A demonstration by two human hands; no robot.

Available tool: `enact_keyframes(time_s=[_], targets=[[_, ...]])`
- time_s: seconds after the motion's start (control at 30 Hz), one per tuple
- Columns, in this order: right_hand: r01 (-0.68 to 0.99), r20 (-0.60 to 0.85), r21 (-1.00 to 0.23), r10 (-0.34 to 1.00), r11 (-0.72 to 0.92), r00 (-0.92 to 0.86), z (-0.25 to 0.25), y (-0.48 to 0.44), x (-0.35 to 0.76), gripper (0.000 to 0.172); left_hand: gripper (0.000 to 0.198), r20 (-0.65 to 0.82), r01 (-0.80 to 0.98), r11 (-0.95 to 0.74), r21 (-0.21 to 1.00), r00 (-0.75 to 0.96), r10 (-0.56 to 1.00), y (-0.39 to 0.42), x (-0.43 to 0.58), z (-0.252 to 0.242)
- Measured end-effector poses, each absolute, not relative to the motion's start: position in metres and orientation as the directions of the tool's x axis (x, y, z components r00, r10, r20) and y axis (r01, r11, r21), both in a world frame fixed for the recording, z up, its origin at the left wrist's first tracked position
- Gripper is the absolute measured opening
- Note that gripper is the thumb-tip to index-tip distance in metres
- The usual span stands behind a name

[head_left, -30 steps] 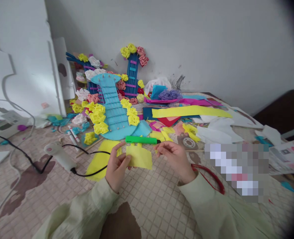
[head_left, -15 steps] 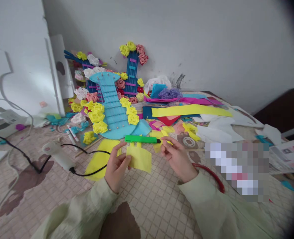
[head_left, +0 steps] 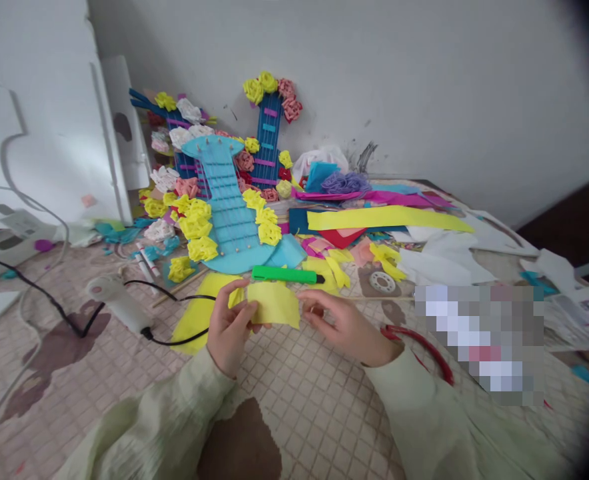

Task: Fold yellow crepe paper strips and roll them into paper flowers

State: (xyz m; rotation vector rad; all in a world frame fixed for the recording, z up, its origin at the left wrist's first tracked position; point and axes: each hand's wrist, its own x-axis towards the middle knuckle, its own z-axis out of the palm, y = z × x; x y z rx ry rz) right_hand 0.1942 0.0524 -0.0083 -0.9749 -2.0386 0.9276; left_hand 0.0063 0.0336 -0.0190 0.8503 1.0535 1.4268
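My left hand (head_left: pixel 229 330) pinches a small yellow paper piece (head_left: pixel 273 304) by its left edge, thumb on top. My right hand (head_left: pixel 335 325) is at the paper's right edge, fingers curled and pinching it. Both hands hover low over the tiled mat. A green marker (head_left: pixel 283 274) lies just beyond the paper, apart from both hands. A larger yellow sheet (head_left: pixel 194 319) lies under and left of my left hand.
A glue gun (head_left: pixel 118 305) with black cord (head_left: pixel 54 313) lies left. Blue paper guitars (head_left: pixel 227 210) with yellow paper flowers (head_left: pixel 194 230) lean at the back wall. Coloured paper scraps (head_left: pixel 384 218), a tape roll (head_left: pixel 383 283) and a red ring (head_left: pixel 424 350) lie right.
My right hand has come left from beside the green marker's tip onto the yellow paper's right edge. The paper has tipped up and risen slightly; the left hand keeps hold of it.
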Motion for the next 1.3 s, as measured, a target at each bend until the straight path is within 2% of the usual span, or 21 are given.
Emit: enact_keyframes(time_s=[0.13,0.27,0.37,0.47,0.57,0.7,0.83,0.9,1.3], targets=[[0.343,0.216,-0.848,0.855,0.403,-0.471,-0.017,0.046,0.188,0.041,0.028,-0.092,-0.414,0.031,0.910,-0.128,0.987,0.034,0.007,-0.019],[0.266,0.326,-0.851,0.852,0.453,-0.409,-0.018,0.045,0.186,0.023,0.023,-0.106,-0.421,0.059,0.905,-0.090,0.990,0.033,0.009,-0.020],[0.220,0.369,-0.868,0.874,0.446,-0.316,-0.013,0.044,0.186,0.017,0.011,-0.092,-0.418,0.044,0.907,-0.095,0.991,0.033,0.010,-0.020],[0.167,0.271,-0.935,0.935,0.311,-0.227,-0.010,0.044,0.188,0.017,0.013,-0.048,-0.434,0.009,0.901,-0.078,0.996,0.031,0.008,-0.019],[0.077,0.190,-0.974,0.954,0.213,-0.233,-0.012,0.044,0.188,0.019,0.022,0.028,-0.411,-0.031,0.911,-0.015,1.000,0.030,0.007,-0.019],[0.055,0.181,-0.978,0.955,0.199,-0.233,-0.013,0.045,0.188,0.014,0.025,0.068,-0.309,-0.068,0.948,-0.012,0.998,0.030,0.007,-0.019],[0.026,0.193,-0.980,0.970,0.199,-0.147,-0.010,0.047,0.189,0.011,0.007,0.106,-0.174,-0.118,0.978,-0.073,0.992,0.032,0.008,-0.018],[-0.003,0.191,-0.981,0.976,0.192,-0.105,-0.008,0.047,0.189,0.012,0.008,0.132,-0.119,-0.145,0.982,-0.112,0.985,0.032,0.007,-0.018],[-0.020,0.091,-0.996,0.996,0.090,-0.003,-0.005,0.049,0.185,0.012,0.006,0.151,-0.095,-0.175,0.980,-0.216,0.965,0.027,0.009,-0.016]])
